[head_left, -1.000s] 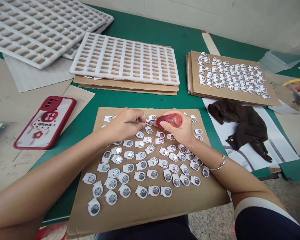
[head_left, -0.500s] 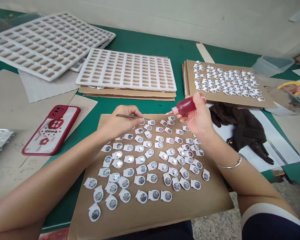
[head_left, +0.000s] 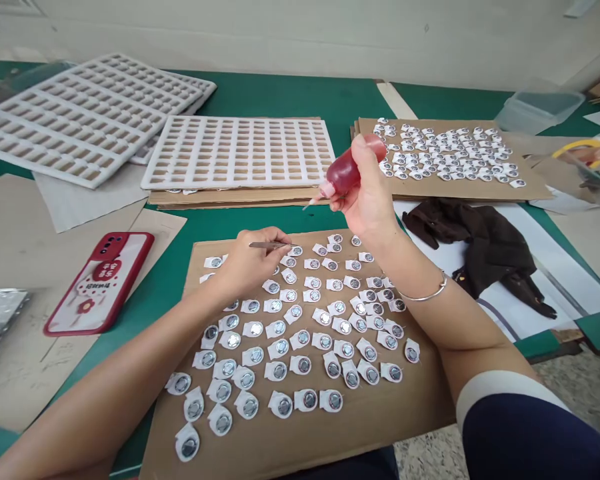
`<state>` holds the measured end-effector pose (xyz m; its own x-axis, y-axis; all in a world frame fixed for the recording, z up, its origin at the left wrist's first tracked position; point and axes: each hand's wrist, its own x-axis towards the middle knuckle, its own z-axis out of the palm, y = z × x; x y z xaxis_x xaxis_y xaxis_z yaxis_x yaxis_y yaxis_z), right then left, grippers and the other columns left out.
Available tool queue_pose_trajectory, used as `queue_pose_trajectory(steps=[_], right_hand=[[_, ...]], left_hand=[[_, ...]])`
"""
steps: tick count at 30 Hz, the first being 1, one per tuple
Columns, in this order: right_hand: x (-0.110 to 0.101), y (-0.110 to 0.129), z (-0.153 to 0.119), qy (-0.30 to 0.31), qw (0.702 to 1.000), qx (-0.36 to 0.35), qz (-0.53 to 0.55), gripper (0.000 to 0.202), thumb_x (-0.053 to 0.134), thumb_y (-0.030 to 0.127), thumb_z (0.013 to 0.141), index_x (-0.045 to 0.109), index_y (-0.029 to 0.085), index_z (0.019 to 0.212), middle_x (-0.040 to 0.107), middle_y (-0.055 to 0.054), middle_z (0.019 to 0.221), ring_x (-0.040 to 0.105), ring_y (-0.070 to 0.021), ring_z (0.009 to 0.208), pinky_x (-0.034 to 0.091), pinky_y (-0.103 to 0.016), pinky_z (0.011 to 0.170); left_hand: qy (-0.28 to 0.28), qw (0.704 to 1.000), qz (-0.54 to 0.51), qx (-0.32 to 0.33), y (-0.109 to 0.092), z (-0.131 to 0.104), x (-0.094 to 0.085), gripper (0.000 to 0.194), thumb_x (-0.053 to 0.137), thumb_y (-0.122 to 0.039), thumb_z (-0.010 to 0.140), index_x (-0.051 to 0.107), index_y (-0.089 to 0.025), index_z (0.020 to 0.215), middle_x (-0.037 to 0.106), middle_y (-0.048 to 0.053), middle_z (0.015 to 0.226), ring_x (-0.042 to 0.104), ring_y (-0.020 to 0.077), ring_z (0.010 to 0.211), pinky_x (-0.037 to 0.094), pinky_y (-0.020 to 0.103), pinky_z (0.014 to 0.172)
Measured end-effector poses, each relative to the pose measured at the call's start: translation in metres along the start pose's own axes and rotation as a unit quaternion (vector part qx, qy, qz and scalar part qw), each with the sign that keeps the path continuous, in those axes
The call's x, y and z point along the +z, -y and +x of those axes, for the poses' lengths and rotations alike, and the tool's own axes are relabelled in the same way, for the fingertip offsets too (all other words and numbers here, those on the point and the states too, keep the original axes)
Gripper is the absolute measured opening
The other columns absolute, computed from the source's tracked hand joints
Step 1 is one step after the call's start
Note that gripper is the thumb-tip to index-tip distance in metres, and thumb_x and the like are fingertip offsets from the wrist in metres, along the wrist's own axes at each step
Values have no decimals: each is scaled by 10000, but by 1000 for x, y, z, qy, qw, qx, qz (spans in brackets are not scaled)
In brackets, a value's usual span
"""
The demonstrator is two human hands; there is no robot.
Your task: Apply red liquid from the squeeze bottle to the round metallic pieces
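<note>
My left hand [head_left: 254,261] is closed around slim metal tweezers [head_left: 267,245], their tips at a small white piece with a round silvery disc [head_left: 295,251]. Higher and to the right, my right hand [head_left: 367,193] grips a squeeze bottle of red liquid [head_left: 349,168]. The bottle is tilted, its thin needle tip pointing down and left, above the board's far edge and apart from the pieces. Many such white pieces with silvery discs lie in loose rows on the cardboard sheet [head_left: 370,427] below my hands. My left hand hides some of them.
White slotted trays [head_left: 240,153] stand at the back left. A second cardboard sheet [head_left: 460,189] with similar pieces lies back right, near a clear plastic box [head_left: 540,110]. A red-cased phone [head_left: 100,283] lies left; dark brown cloth [head_left: 480,247] lies right.
My right hand has lifted the red bottle up and to the left, away from the pieces, tilting it more. My left hand stays near the same piece with the tweezers. The view has shifted slightly.
</note>
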<state>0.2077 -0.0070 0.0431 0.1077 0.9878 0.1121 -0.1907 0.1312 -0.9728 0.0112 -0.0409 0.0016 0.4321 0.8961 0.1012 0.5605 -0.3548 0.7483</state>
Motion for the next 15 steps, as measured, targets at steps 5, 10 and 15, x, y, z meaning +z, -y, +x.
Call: queue_pose_trajectory(steps=[5, 10, 15], right_hand=[[-6, -8, 3, -29, 1000, 12, 4, 414, 479, 624, 764, 488, 218, 685, 498, 8, 532, 602, -158, 551, 406, -260, 376], [-8, -7, 3, -14, 998, 17, 51, 385, 524, 589, 751, 463, 219, 664, 479, 10, 524, 561, -142, 517, 348, -256, 360], [-5, -9, 0, -1, 998, 7, 63, 341, 561, 548, 751, 466, 229, 679, 508, 18, 542, 567, -143, 526, 305, -241, 363]], left_hand=[[28, 1000, 13, -3, 8, -1, 1, 134, 542, -253, 812, 639, -163, 829, 662, 43, 754, 547, 109, 603, 403, 244, 533], [27, 999, 20, 2, 8, -1, 2, 126, 546, -249, 808, 636, -163, 825, 668, 41, 755, 547, 104, 586, 413, 238, 523], [21, 999, 28, 20, 10, -2, 3, 116, 542, -232, 810, 634, -166, 829, 659, 30, 720, 548, 101, 573, 405, 226, 502]])
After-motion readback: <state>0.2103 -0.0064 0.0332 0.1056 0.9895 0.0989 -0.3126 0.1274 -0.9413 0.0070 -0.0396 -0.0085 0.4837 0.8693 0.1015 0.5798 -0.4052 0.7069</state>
